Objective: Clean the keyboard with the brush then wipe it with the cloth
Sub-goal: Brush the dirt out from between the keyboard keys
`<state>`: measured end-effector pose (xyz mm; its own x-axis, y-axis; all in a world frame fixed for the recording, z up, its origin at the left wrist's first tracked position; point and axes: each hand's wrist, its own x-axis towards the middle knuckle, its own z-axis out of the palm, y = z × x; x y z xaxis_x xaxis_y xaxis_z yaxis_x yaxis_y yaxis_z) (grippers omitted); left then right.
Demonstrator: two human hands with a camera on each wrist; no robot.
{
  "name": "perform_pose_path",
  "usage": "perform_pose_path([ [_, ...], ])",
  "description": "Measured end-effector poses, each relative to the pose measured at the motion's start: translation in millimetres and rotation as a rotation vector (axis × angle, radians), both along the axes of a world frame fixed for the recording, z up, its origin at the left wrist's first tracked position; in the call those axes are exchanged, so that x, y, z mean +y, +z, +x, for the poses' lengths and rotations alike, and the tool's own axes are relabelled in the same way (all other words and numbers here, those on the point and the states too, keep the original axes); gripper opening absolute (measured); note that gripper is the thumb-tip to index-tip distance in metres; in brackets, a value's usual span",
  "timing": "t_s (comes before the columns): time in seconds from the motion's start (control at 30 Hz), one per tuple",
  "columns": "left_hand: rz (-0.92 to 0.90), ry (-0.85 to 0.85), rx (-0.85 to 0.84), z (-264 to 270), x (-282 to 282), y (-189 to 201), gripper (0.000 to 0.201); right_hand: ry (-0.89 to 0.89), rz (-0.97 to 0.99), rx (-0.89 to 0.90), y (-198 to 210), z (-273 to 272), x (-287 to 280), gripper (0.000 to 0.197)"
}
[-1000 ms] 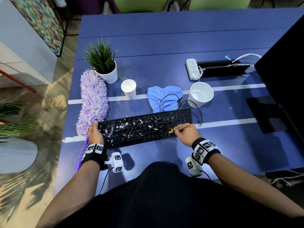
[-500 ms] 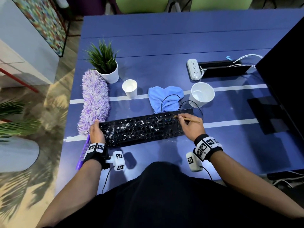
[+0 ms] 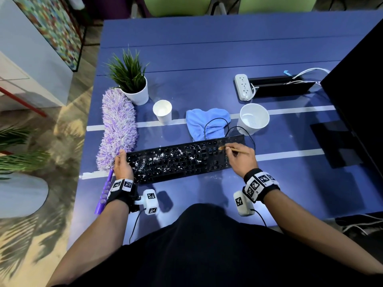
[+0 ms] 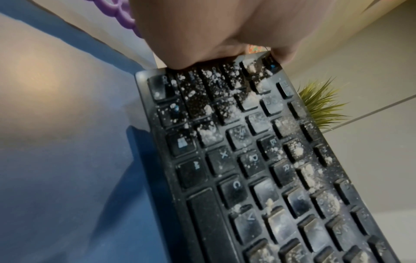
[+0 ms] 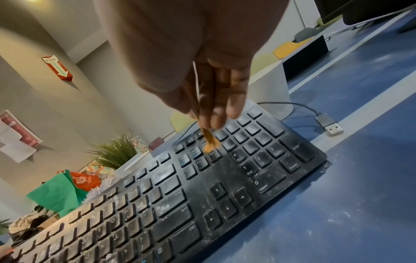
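A black keyboard [image 3: 182, 160] lies across the blue table, its left and middle keys dusted with white powder [image 4: 247, 99]. My left hand [image 3: 122, 160] holds the keyboard's left end, fingers over the corner keys [image 4: 180, 58]. My right hand [image 3: 230, 151] pinches a thin wooden brush [image 3: 236, 150]. The brush's orange bristle tip [image 5: 210, 146] touches the far key rows, just left of the number pad. The keys [image 5: 258, 156] around the number pad look mostly free of powder. A crumpled blue cloth [image 3: 207, 123] lies just behind the keyboard with the cable looped over it.
A purple duster [image 3: 118, 129] lies left of the keyboard, its handle beside my left wrist. Behind stand a potted plant [image 3: 132, 83], a small paper cup [image 3: 162, 111] and a larger white cup [image 3: 253, 119]. A power strip [image 3: 243, 87] and a dark monitor [image 3: 356, 90] are at the right.
My right hand carried the brush from the keyboard's near edge up to its far rows, then stayed about there. The left hand kept its hold.
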<state>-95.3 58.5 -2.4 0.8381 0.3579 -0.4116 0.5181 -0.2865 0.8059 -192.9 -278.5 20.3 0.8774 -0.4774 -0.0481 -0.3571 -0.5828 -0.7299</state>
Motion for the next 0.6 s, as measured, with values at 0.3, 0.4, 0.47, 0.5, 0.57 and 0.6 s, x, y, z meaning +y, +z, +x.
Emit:
perform_pose_path([
  [0.3,-0.161,0.075,-0.018,-1.1,3.2,-1.9,0.028,0.155,0.03,0.123,-7.1,-9.4,9.2,0.016],
  [0.4,-0.222,0.132,-0.05,-5.3,-6.2,5.7,0.027,0.178,-0.006,0.163,-10.3,-12.2,11.9,0.016],
  [0.47,-0.264,0.167,-0.059,-6.5,-9.4,8.8,0.022,0.115,-0.007,0.091,-15.4,-10.0,11.3,0.015],
  [0.5,-0.273,0.177,-0.057,-7.4,-10.3,9.1,0.024,0.134,-0.011,0.131,-16.0,-9.0,13.4,0.016],
  [0.57,-0.3,0.217,-0.029,-7.4,-7.9,7.1,0.029,0.238,0.001,0.242,-17.0,-10.2,16.4,0.018],
  [0.6,-0.309,0.224,-0.02,-7.6,-6.9,4.9,0.027,0.256,0.007,0.235,-15.1,-11.7,18.5,0.018],
])
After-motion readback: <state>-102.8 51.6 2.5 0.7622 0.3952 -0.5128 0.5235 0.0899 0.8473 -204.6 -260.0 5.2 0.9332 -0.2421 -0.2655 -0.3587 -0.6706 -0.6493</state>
